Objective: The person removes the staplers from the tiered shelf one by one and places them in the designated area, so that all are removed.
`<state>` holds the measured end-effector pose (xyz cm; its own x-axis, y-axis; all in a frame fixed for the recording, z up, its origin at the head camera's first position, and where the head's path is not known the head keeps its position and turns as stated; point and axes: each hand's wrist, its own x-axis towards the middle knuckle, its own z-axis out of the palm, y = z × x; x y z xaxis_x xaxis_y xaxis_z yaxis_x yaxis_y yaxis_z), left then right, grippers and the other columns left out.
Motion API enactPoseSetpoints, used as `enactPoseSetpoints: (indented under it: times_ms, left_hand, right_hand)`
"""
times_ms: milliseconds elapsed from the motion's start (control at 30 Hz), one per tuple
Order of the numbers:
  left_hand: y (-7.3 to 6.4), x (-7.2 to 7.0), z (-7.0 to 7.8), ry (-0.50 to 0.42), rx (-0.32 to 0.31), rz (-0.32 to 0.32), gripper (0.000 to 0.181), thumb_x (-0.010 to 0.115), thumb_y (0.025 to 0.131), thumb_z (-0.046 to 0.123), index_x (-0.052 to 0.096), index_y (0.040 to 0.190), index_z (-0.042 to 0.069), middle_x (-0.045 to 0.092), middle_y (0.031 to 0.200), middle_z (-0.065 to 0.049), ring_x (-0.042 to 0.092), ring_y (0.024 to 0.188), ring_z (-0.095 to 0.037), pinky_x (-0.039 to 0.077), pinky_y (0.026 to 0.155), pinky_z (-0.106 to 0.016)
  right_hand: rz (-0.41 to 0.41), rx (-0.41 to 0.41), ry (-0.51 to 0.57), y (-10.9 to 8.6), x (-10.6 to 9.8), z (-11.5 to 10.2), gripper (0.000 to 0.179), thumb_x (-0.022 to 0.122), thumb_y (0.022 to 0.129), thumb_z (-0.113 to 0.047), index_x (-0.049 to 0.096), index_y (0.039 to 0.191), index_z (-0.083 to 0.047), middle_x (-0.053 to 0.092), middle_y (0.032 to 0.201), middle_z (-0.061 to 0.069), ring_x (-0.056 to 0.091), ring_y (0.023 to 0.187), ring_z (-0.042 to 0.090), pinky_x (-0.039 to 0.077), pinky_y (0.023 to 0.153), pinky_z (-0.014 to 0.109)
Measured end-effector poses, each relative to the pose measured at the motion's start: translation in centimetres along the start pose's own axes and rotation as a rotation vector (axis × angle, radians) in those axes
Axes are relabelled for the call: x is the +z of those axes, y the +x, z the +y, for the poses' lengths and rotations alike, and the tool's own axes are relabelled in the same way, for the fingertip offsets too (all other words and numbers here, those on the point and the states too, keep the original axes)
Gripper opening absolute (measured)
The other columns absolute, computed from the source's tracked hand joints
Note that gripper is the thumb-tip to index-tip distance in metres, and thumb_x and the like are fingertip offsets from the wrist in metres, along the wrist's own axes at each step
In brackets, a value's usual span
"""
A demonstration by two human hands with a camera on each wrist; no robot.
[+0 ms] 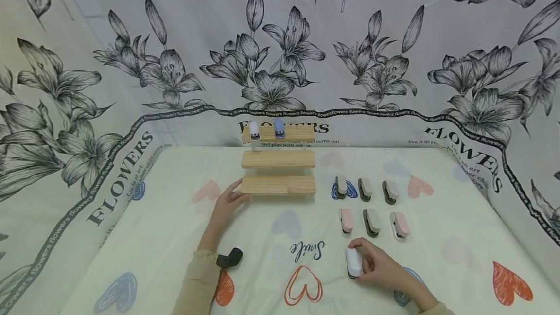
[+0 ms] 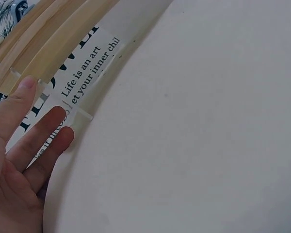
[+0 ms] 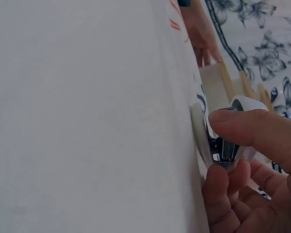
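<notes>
My right hand point(image 1: 379, 267) pinches a small white stapler point(image 1: 354, 263) between thumb and fingers, low on the table near the front. In the right wrist view, the stapler point(image 3: 225, 141) shows its metal inside, the thumb along one side and fingertips at its end. My left hand point(image 1: 229, 201) is at the left end of a three-step wooden rack point(image 1: 278, 184). In the left wrist view, its thumb touches the end of the rack's wooden step point(image 2: 58, 46), with the other fingers fairly straight beside the clear support.
On the rack's top step stand a white stapler point(image 1: 254, 130) and a blue stapler point(image 1: 279, 129). Right of the rack, several grey staplers point(image 1: 365, 189) and pink staplers point(image 1: 346, 221) lie in two rows. A heart-patterned cloth point(image 1: 166, 237) covers the table; a flowered curtain point(image 1: 280, 96) hangs behind.
</notes>
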<state>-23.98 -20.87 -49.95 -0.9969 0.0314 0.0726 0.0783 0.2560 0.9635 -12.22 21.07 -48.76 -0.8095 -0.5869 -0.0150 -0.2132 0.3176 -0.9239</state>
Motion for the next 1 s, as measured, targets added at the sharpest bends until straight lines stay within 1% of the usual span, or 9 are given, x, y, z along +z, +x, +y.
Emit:
enactPoseSetpoints:
  times_ms: [67, 200, 300, 467, 600, 833, 1000]
  left_hand:
    - [-0.04, -0.03, -0.07, -0.001, 0.006, 0.000, 0.060, 0.066, 0.081, 0.025, 0.041, 0.134, 0.013, 0.064, 0.098, -0.014, 0.058, 0.095, -0.025, 0.035, 0.091, -0.043]
    - [-0.05, -0.02, -0.22, 0.006, 0.013, -0.005, 0.061, 0.066, 0.081, 0.029, 0.041, 0.134, 0.013, 0.064, 0.097, -0.012, 0.058, 0.095, -0.023, 0.033, 0.092, -0.044]
    - [-0.02, 0.03, -0.31, -0.001, 0.008, -0.001, 0.060, 0.066, 0.081, 0.030, 0.042, 0.134, 0.015, 0.065, 0.096, -0.011, 0.058, 0.095, -0.023, 0.032, 0.092, -0.044]
    - [0.08, 0.02, -0.38, 0.005, 0.003, -0.004, 0.062, 0.067, 0.080, 0.033, 0.041, 0.134, 0.016, 0.065, 0.096, -0.011, 0.058, 0.095, -0.022, 0.032, 0.092, -0.043]
    - [0.16, -0.04, -0.46, -0.001, 0.009, -0.010, 0.062, 0.067, 0.080, 0.033, 0.041, 0.134, 0.016, 0.064, 0.097, -0.012, 0.058, 0.094, -0.022, 0.033, 0.092, -0.043]
    - [0.13, -0.04, -0.47, -0.014, -0.001, -0.015, 0.062, 0.067, 0.080, 0.031, 0.041, 0.134, 0.016, 0.064, 0.097, -0.012, 0.058, 0.095, -0.023, 0.032, 0.093, -0.043]
    - [0.14, -0.08, -0.54, -0.021, 0.005, -0.012, 0.060, 0.067, 0.081, 0.029, 0.041, 0.134, 0.016, 0.065, 0.096, -0.012, 0.059, 0.093, -0.022, 0.033, 0.092, -0.043]
  right_hand:
    - [-0.003, 0.009, 0.006, 0.00, -0.05, -0.22, 0.059, 0.074, 0.071, -0.006, 0.040, 0.118, -0.005, 0.042, 0.058, -0.008, 0.039, 0.050, 0.001, 0.037, 0.044, 0.020]
    - [-0.005, 0.028, 0.011, 0.07, -0.16, -0.55, 0.061, 0.076, 0.070, -0.011, 0.040, 0.120, -0.005, 0.045, 0.058, -0.002, 0.041, 0.050, 0.002, 0.038, 0.045, 0.021]
    - [-0.009, 0.043, 0.006, 0.18, -0.24, -0.61, 0.065, 0.077, 0.069, -0.014, 0.041, 0.121, -0.003, 0.047, 0.059, 0.001, 0.042, 0.051, 0.003, 0.039, 0.046, 0.022]
    - [-0.022, 0.074, -0.002, 0.20, -0.29, -0.43, 0.066, 0.078, 0.069, -0.013, 0.041, 0.123, -0.002, 0.046, 0.059, -0.003, 0.042, 0.051, 0.004, 0.040, 0.047, 0.022]
    - [-0.025, 0.069, 0.001, 0.21, -0.32, -0.43, 0.066, 0.078, 0.069, -0.013, 0.041, 0.123, -0.002, 0.044, 0.058, -0.005, 0.041, 0.051, 0.003, 0.039, 0.046, 0.022]
    - [-0.035, 0.058, 0.006, 0.31, -0.25, -0.40, 0.065, 0.077, 0.070, -0.011, 0.041, 0.123, -0.002, 0.043, 0.059, -0.006, 0.039, 0.051, 0.003, 0.037, 0.046, 0.020]
    - [-0.037, 0.062, 0.026, 0.38, -0.25, -0.69, 0.065, 0.077, 0.070, -0.015, 0.041, 0.123, -0.002, 0.043, 0.059, -0.006, 0.040, 0.051, 0.002, 0.037, 0.046, 0.020]
